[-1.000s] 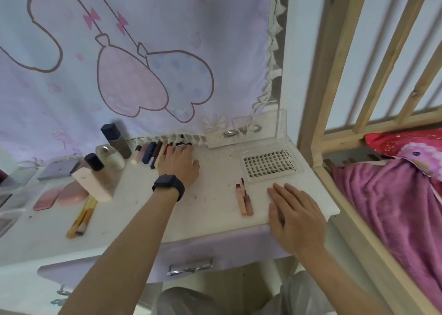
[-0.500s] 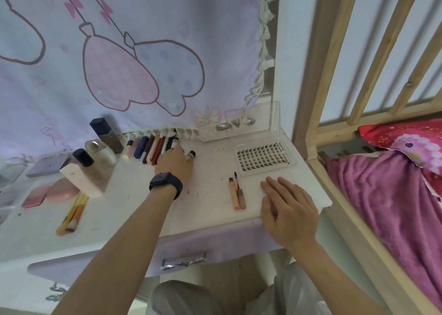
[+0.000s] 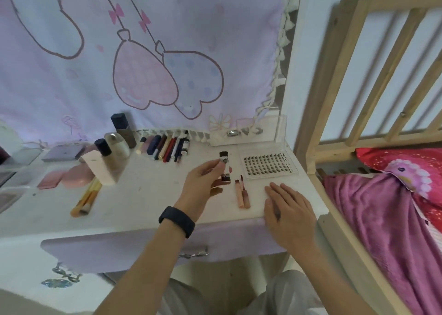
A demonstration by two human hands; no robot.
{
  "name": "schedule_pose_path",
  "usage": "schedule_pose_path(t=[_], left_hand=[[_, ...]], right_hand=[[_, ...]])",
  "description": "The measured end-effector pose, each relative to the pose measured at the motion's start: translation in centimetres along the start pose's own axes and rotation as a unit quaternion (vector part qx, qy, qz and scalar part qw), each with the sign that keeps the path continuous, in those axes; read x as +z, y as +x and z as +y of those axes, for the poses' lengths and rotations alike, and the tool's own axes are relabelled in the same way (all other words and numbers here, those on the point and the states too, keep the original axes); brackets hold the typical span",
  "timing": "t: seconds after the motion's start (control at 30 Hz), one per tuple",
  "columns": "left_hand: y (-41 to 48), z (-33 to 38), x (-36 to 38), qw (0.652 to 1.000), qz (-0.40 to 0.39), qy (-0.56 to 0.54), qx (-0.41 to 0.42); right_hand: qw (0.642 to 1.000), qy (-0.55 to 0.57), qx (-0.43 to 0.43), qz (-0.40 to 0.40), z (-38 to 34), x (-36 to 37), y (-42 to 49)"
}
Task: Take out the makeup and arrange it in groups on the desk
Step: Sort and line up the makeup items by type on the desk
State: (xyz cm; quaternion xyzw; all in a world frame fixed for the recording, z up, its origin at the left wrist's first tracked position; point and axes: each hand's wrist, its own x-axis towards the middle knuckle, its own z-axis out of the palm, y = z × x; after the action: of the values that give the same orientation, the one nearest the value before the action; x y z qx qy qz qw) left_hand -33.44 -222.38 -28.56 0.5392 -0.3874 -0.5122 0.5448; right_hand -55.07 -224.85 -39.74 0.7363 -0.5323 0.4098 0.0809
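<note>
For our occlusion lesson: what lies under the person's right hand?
The right hand lies flat on the white desk near its front edge. Whatever is beneath the palm is covered and cannot be seen.

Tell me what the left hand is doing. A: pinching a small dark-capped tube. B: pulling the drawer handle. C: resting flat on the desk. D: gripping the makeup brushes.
A: the left hand pinches a small dark-capped tube, while it is the right hand that lies flat on the desk.

The white desk (image 3: 148, 195) carries bottles (image 3: 117, 148), pencils (image 3: 165, 147), brushes (image 3: 86, 200), two lip tubes (image 3: 242, 194) and a lash tray (image 3: 267, 165).
</note>
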Motion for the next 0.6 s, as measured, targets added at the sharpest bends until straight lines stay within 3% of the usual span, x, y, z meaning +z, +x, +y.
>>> schedule_pose_path(t=[0.13,0.27,0.4,0.47,0.6], left_hand=[[-2.4,-0.9,0.1,0.984,-0.047,-0.163,-0.049],[-3.3,-1.6,-0.4,0.987,-0.033,-0.153,-0.044],[-4.0,-1.7,-0.9,0.999,-0.002,0.031,0.029],[-4.2,-1.6,-1.1,0.986,-0.003,0.141,0.091],[-4.4,-1.4,-0.7,0.956,-0.034,0.250,0.148]], right_hand=[[0.999,0.009,0.006,-0.037,-0.5,-0.9,0.2],[0.987,0.069,0.068,-0.131,-0.9,-1.8,1.1],[0.947,0.212,0.181,-0.160,-1.9,-3.9,2.2],[0.934,0.263,0.192,-0.149,-3.0,-4.9,2.6],[0.887,0.387,0.171,-0.186,-5.7,-6.5,3.2]])
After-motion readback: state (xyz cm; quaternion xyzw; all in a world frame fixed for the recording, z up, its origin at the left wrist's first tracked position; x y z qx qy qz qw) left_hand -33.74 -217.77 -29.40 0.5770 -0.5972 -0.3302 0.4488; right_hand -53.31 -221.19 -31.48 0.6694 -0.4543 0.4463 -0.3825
